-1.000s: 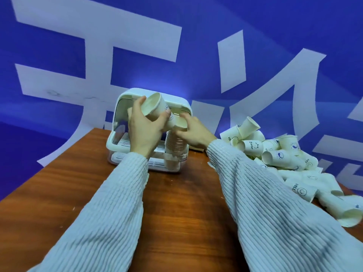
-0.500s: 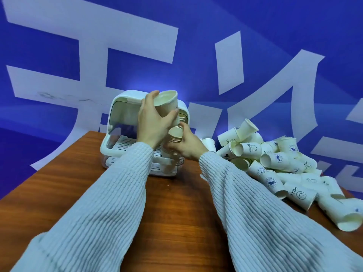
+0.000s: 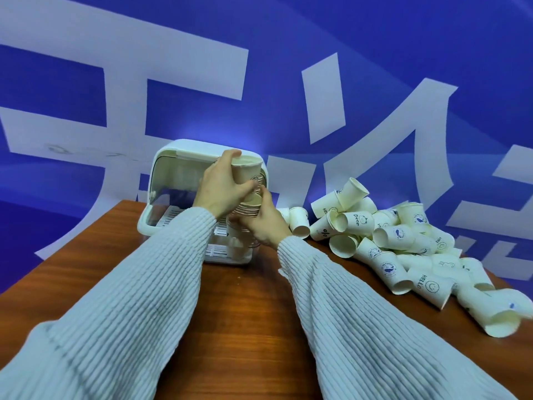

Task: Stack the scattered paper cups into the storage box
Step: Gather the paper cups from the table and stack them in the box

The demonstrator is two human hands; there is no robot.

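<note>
Item one: our left hand (image 3: 222,187), fingers and thumb curled round a single cup (image 3: 247,173). The cup is upright, mouth up, held at the front of the box, just above the stack.

Item two: our right hand (image 3: 264,223), wrapped round the stack (image 3: 248,209) of nested cups from the right side. The stack stands upright at the box's right front corner; its ringed rims show between our two hands. The cup's base sits at or in the top of the stack; we cannot tell how deep.

Item three: the box (image 3: 184,157), white plastic with a rounded top and a clear front flap lifted, on the table (image 3: 245,313) at its far edge. A slotted white tray shows inside its base.

Item four: the heap (image 3: 398,238) of loose cups, on the table to the right of the box. Most lie on their sides, piled over one another, with small blue prints and words such as "HELLO" and "Bear". A few smaller-looking ones lie just beside our right hand.

Item five: a blue wall (image 3: 375,53) with large white characters, behind the table.
</note>
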